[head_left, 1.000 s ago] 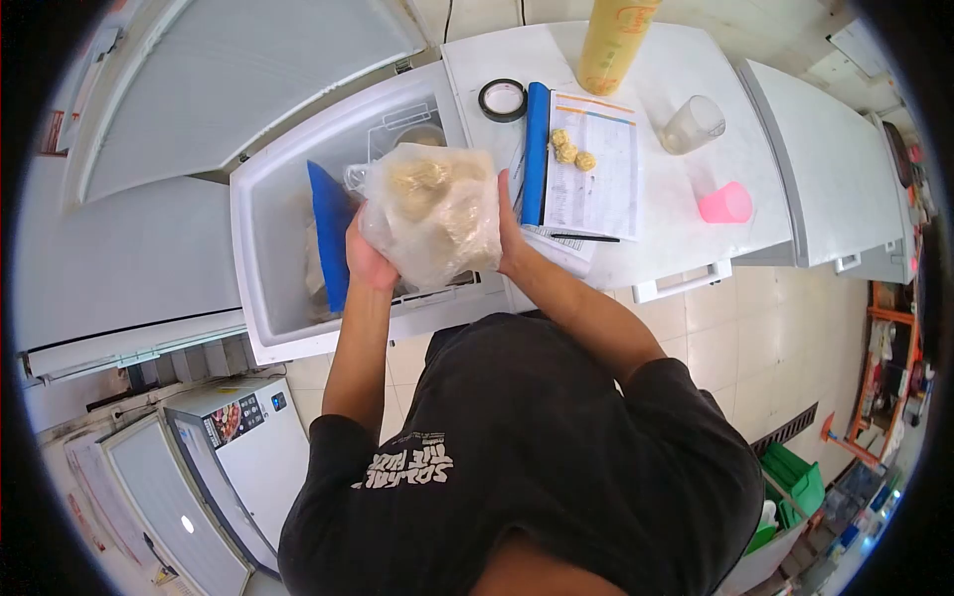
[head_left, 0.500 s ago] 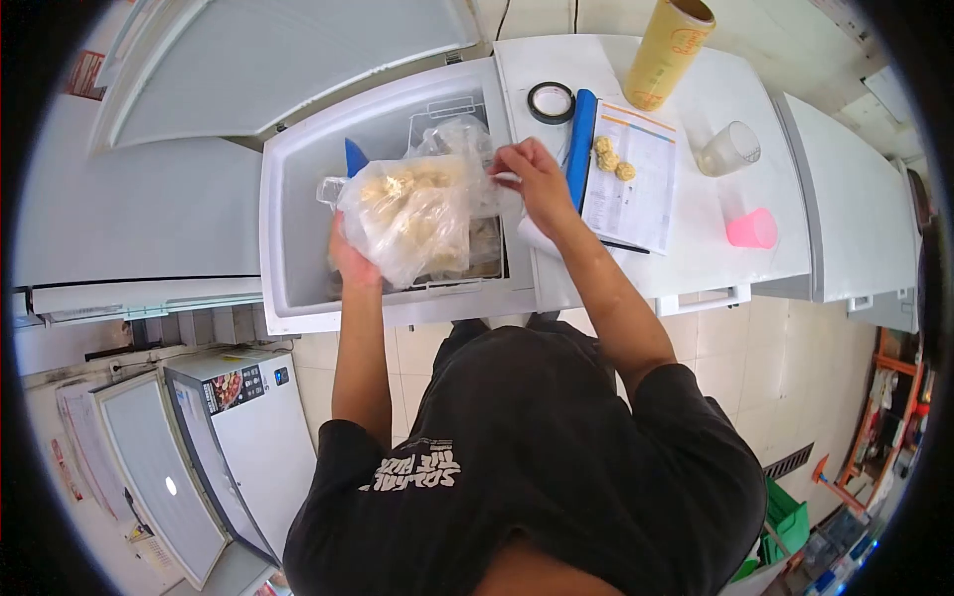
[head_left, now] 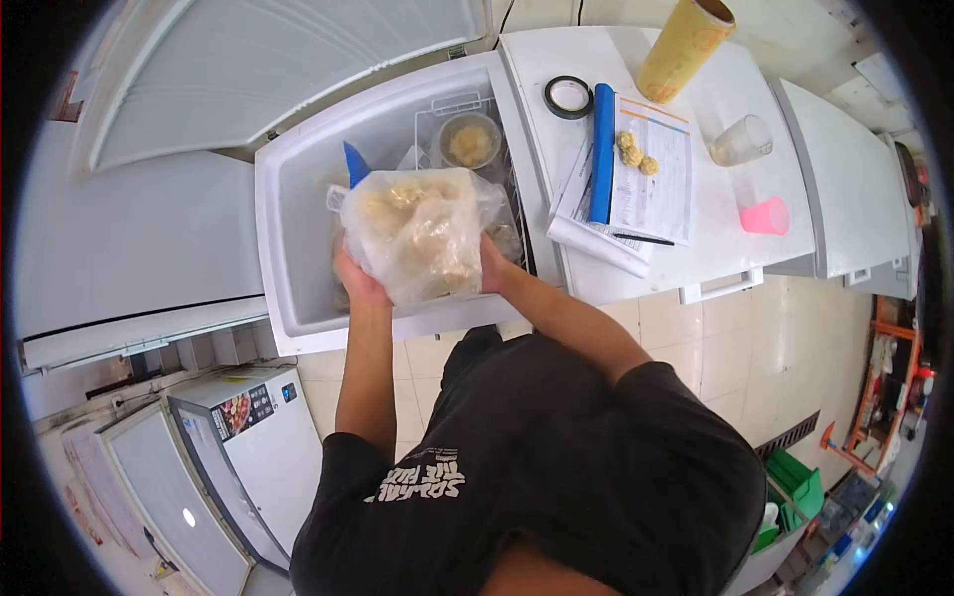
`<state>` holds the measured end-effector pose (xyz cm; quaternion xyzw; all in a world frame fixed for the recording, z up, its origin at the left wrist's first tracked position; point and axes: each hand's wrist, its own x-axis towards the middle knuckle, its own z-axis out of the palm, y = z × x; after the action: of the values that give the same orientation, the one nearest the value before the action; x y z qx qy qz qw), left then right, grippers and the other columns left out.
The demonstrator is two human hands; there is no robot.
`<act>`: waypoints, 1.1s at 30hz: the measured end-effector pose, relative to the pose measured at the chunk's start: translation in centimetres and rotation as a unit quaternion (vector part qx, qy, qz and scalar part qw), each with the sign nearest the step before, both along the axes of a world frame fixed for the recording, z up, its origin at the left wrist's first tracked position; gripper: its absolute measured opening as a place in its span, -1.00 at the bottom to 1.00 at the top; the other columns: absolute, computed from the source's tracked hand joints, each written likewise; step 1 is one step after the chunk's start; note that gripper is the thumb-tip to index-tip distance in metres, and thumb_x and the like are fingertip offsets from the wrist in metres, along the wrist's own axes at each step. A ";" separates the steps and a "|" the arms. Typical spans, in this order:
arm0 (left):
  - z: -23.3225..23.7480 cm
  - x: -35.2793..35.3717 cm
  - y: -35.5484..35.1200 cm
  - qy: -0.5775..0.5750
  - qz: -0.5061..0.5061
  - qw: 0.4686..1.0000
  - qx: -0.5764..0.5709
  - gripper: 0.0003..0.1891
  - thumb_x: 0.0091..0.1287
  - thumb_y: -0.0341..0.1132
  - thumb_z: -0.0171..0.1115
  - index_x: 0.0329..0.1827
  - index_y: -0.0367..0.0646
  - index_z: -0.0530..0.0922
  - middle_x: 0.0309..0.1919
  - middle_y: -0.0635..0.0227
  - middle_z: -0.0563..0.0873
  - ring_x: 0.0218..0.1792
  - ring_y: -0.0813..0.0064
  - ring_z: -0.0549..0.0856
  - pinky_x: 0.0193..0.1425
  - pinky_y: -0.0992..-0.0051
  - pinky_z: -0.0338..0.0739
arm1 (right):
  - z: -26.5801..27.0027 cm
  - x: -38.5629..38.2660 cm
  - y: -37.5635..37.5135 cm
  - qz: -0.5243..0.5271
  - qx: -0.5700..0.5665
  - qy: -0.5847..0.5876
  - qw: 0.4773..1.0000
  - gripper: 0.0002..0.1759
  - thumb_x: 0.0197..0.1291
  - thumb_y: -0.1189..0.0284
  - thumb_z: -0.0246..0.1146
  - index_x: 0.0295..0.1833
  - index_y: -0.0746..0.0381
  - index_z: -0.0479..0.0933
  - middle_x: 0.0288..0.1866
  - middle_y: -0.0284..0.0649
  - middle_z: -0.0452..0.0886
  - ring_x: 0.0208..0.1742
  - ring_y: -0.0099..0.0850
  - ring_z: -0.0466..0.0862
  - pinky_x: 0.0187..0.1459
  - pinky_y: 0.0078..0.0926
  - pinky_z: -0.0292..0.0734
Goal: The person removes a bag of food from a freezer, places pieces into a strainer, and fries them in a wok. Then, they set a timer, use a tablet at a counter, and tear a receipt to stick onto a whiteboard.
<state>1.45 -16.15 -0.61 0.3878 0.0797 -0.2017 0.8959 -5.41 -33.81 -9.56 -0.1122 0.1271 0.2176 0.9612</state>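
A clear plastic bag (head_left: 422,238) full of pale yellow lumps is held up over the open chest freezer (head_left: 288,228). My left hand (head_left: 360,278) grips its lower left side, with the fingertips hidden behind the plastic. On the opposite side my right hand (head_left: 493,264) holds the bag, its fingers mostly hidden too. Behind the bag, a round clear tub (head_left: 470,140) with yellowish pieces sits by a wire basket (head_left: 459,105) in the freezer. A blue pointed piece (head_left: 355,164) sticks up just past the bag's upper left.
Right of the freezer, a white top (head_left: 686,268) carries a blue-edged clipboard (head_left: 602,159) with papers, several yellow lumps (head_left: 636,154), a pen (head_left: 644,238), black tape (head_left: 568,97), a film roll (head_left: 686,50), a clear cup (head_left: 741,141) and a pink cup (head_left: 765,217). The raised lid (head_left: 288,70) stands behind.
My right hand has come down and left from the bag's loose upper edge to its right side. The bag's loose plastic has dropped, uncovering the round tub.
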 end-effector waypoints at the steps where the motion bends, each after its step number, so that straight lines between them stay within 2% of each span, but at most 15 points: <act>1: 0.0 0.2 0.0 -0.001 -0.010 1.000 -0.001 -0.50 0.49 -0.08 -0.14 0.29 -0.28 0.40 0.18 0.12 0.59 0.17 0.18 0.60 0.31 0.21 0.46 | 2.7 0.7 0.7 -0.086 -0.007 -0.019 0.996 -0.12 0.27 -0.34 -0.11 0.39 0.15 0.32 0.33 -0.05 0.44 0.26 -0.18 0.51 0.23 -0.11 0.45; 5: -4.0 3.4 1.5 0.054 -0.081 0.995 -0.006 -0.55 0.48 -0.10 -0.08 0.25 -0.25 0.44 0.10 0.15 0.64 0.08 0.20 0.66 0.21 0.22 0.55 | 3.3 5.2 -4.1 -0.152 -0.168 -0.036 0.973 -0.41 0.39 -0.02 0.04 0.34 0.14 0.38 0.35 -0.13 0.43 0.27 -0.19 0.52 0.28 -0.07 0.44; 6: -5.5 4.0 1.4 0.067 -0.062 0.995 0.027 -0.56 0.48 -0.11 -0.07 0.24 -0.25 0.45 0.09 0.16 0.64 0.07 0.21 0.66 0.20 0.22 0.56 | 3.4 5.1 -4.4 -0.145 -0.348 -0.072 0.924 -0.41 0.36 0.00 0.08 0.33 0.15 0.39 0.35 -0.11 0.44 0.29 -0.17 0.50 0.30 -0.06 0.40; 8: -9.1 4.6 0.3 0.095 -0.021 0.991 0.090 -0.57 0.47 -0.12 -0.05 0.22 -0.24 0.47 0.07 0.18 0.65 0.06 0.22 0.67 0.17 0.24 0.57 | 3.4 5.1 -4.6 -0.105 -0.665 -0.134 0.727 -0.43 0.31 0.05 0.18 0.29 0.18 0.41 0.33 -0.06 0.44 0.31 -0.13 0.47 0.34 -0.04 0.33; 11: -15.4 7.1 -1.9 0.154 0.013 0.982 0.107 -0.58 0.41 -0.11 0.10 0.15 -0.27 0.53 0.02 0.20 0.67 -0.01 0.30 0.69 0.07 0.31 0.61 | 1.5 4.6 -3.0 -0.094 -0.894 -0.263 0.350 -0.40 0.25 0.09 0.24 0.31 0.16 0.38 0.34 -0.01 0.41 0.39 -0.07 0.37 0.41 -0.04 0.16; 13: -20.7 8.1 -3.1 0.173 0.020 0.963 0.204 -0.59 0.38 -0.10 0.12 0.08 -0.27 0.56 -0.06 0.22 0.68 -0.09 0.30 0.70 0.00 0.31 0.61 | -1.9 5.0 -2.6 -0.038 -0.909 -0.281 0.305 -0.37 0.22 0.10 0.25 0.33 0.16 0.37 0.36 0.01 0.37 0.43 -0.04 0.31 0.44 -0.01 0.10; 14: -23.0 8.3 -3.7 0.185 0.005 0.951 0.249 -0.58 0.40 -0.10 0.07 0.11 -0.25 0.54 -0.02 0.22 0.67 -0.06 0.28 0.69 0.04 0.29 0.60 | -3.4 5.2 -2.4 -0.009 -0.914 -0.290 0.285 -0.35 0.20 0.10 0.26 0.34 0.16 0.37 0.38 0.02 0.35 0.44 -0.02 0.28 0.45 0.00 0.07; 17: -25.2 7.7 -5.5 0.257 -0.012 0.942 0.216 -0.58 0.40 -0.10 0.04 0.14 -0.22 0.53 0.00 0.21 0.66 -0.07 0.25 0.69 0.04 0.26 0.58 | -5.6 5.7 -0.5 0.017 -0.884 -0.214 0.416 -0.33 0.17 0.08 0.26 0.32 0.19 0.40 0.42 -0.01 0.30 0.46 -0.03 0.24 0.45 0.03 0.06; 20: -35.0 7.4 -5.4 0.241 -0.082 0.957 0.141 -0.54 0.35 0.00 0.14 0.05 -0.25 0.56 -0.11 0.17 0.68 -0.14 0.27 0.68 -0.06 0.23 0.57 | -9.3 5.4 0.0 0.114 -0.911 -0.297 0.263 -0.29 0.15 0.05 0.24 0.33 0.23 0.38 0.44 -0.03 0.27 0.47 -0.03 0.23 0.46 0.07 0.04; 21: -38.5 7.3 -4.8 0.218 -0.117 0.961 0.125 -0.51 0.32 0.04 0.19 0.01 -0.26 0.58 -0.16 0.15 0.69 -0.16 0.28 0.67 -0.11 0.22 0.56 | -10.3 5.4 0.7 0.131 -0.902 -0.303 0.276 -0.28 0.15 0.05 0.23 0.35 0.23 0.36 0.45 -0.03 0.27 0.48 -0.04 0.22 0.46 0.08 0.01; 24: -29.2 10.6 -2.7 0.334 -0.308 0.884 -0.114 -0.34 0.23 0.18 0.25 0.11 -0.27 0.55 -0.04 0.08 0.66 -0.04 0.21 0.65 0.09 0.12 0.48 | -13.0 4.5 2.7 0.192 -0.887 -0.311 0.283 -0.26 0.15 0.05 0.19 0.38 0.22 0.33 0.47 -0.05 0.25 0.51 -0.06 0.19 0.48 0.12 -0.05; 27: -17.7 11.9 -3.9 0.063 -0.452 0.791 0.407 -0.19 0.16 0.15 0.30 0.33 -0.30 0.37 0.09 -0.01 0.59 0.21 0.09 0.53 0.29 0.20 0.40 | -14.9 5.1 3.3 0.268 -0.898 -0.288 0.196 -0.23 0.11 0.08 0.21 0.40 0.23 0.31 0.50 -0.01 0.20 0.50 -0.05 0.19 0.48 0.18 -0.09; 29: -22.1 8.8 -5.7 -0.202 -0.226 0.739 0.602 -0.19 0.22 0.11 0.27 0.37 -0.34 0.30 0.09 -0.06 0.58 0.23 0.02 0.50 0.31 0.17 0.38 | -17.9 5.4 5.3 0.336 -0.895 -0.264 0.129 -0.16 0.04 0.08 0.29 0.41 0.25 0.29 0.52 0.06 0.14 0.47 -0.01 0.23 0.48 0.23 -0.11; 32: -27.8 8.3 -6.3 -0.292 -0.190 0.649 0.676 -0.24 0.35 0.09 0.16 0.38 -0.39 0.27 0.08 -0.09 0.59 0.21 0.00 0.53 0.35 0.09 0.34 | -15.7 5.3 6.3 0.233 -0.920 -0.298 0.107 -0.18 0.07 0.14 0.28 0.43 0.22 0.23 0.48 -0.01 0.22 0.52 0.05 0.14 0.46 0.18 -0.02; 33: -28.5 9.1 -6.0 -0.270 -0.231 0.638 0.683 -0.27 0.40 0.09 0.11 0.37 -0.41 0.27 0.07 -0.09 0.60 0.20 0.02 0.56 0.36 0.06 0.33 | -14.1 5.2 5.5 0.183 -0.892 -0.302 0.283 -0.16 0.03 0.19 0.33 0.43 0.22 0.23 0.48 0.01 0.22 0.53 0.06 0.11 0.46 0.15 -0.01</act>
<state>10.56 -22.17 -29.11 0.9325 -0.1431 -0.1761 0.2812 -0.22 -28.33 -23.62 -0.9779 -0.0809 0.0899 0.1705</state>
